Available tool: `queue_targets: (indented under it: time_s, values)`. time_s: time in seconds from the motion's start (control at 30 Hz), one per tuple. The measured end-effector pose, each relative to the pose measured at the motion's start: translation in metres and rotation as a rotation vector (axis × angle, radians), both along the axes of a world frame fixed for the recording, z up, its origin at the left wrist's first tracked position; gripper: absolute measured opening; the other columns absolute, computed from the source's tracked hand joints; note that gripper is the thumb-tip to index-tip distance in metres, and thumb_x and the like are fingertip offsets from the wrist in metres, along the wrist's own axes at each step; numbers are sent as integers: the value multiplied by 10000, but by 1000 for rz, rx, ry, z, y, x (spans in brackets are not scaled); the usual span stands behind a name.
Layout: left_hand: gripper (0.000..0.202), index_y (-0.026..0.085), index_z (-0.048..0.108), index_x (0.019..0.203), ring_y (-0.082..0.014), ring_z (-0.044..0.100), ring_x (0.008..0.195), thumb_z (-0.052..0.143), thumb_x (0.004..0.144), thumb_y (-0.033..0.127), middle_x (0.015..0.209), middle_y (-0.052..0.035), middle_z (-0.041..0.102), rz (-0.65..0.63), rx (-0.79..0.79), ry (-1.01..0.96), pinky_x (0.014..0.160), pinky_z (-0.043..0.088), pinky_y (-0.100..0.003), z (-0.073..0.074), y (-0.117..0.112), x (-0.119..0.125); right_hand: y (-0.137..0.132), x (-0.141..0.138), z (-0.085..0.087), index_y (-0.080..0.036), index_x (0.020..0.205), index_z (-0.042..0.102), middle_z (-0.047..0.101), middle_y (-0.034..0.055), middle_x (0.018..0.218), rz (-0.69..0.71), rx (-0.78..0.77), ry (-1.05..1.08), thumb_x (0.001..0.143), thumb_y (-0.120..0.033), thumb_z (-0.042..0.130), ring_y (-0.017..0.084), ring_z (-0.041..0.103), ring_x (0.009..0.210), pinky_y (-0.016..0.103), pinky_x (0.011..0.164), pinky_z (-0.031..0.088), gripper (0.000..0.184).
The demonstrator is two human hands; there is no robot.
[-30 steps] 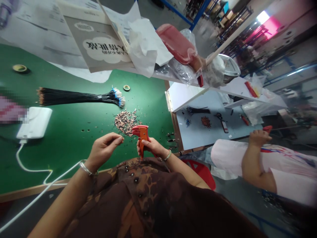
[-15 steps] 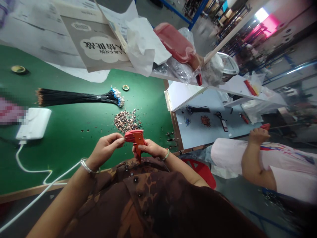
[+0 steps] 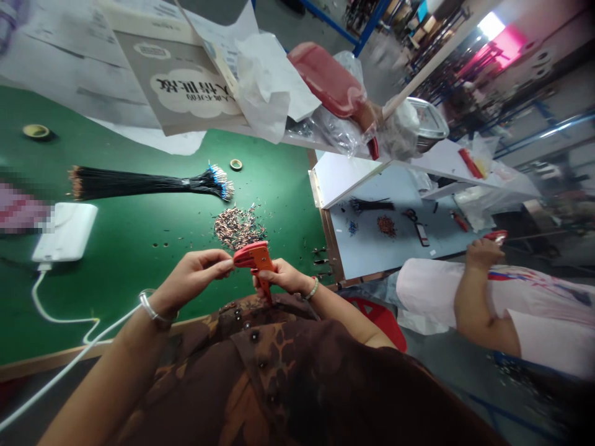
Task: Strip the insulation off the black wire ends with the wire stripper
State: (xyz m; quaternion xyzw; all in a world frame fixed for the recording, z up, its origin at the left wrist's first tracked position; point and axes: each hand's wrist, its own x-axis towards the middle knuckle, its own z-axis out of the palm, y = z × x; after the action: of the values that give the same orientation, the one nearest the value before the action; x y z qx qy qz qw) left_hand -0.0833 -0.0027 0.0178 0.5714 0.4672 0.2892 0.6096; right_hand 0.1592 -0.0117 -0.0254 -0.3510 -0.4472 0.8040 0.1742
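- Left hand [image 3: 193, 279] raised over the bench [image 3: 279, 186] near its front edge, wrist bent, pinched closed just beside the nose of an orange wire stripper [image 3: 255, 263]; anything held in the pinch is too small to tell.
- Right hand [image 3: 281, 277] curled firmly around the stripper's grip, which points down toward the front edge of the bench.
- Stripper held upright and slightly tilted between both hands, its nose turned toward the left hand, above the bench's front edge and close to its right edge.
- Heap of small copper-coloured pieces [image 3: 239, 227] just past the stripper, loosely scattered on the green top.
- Long bundle of black wires [image 3: 149, 183] with blue-tipped ends lying flat beyond the heap, toward the back edge.
- White charger [image 3: 65, 232] near the left side, its white cable [image 3: 60, 365] running across the front edge.
- Co-worker's hand [image 3: 483, 254] at the right, holding a red tool [image 3: 495, 235].
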Motion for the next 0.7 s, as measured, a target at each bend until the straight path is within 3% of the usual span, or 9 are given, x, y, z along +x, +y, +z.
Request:
queue_targets:
  time_s: [0.4,0.57,0.7]
  values:
    - [323,163,698,760,-136,556,621,646,789,481,673,-25,643,8,48,27,586,462,-237,-11,-1,-2,-6,-3,-2,-106,760,606,622,20,616,-132,18,-46,722,-616,701,126,597,507,232,477,486,520]
    - [365,171,674,971,-168,619,720,660,785,485,844,-59,696,139,2,-33,660,526,-279,-16,-8,2,-6,-5,1,-110,754,592,623,21,602,-168,3,-57,691,-641,710,131,597,486,237,451,490,547]
    - [345,171,639,937,-160,617,714,664,788,482,829,-46,673,224,37,-56,657,525,-278,-20,-12,8,-6,-7,0,-115,743,585,610,11,582,-194,2,-55,696,-623,718,125,587,472,230,433,482,527]
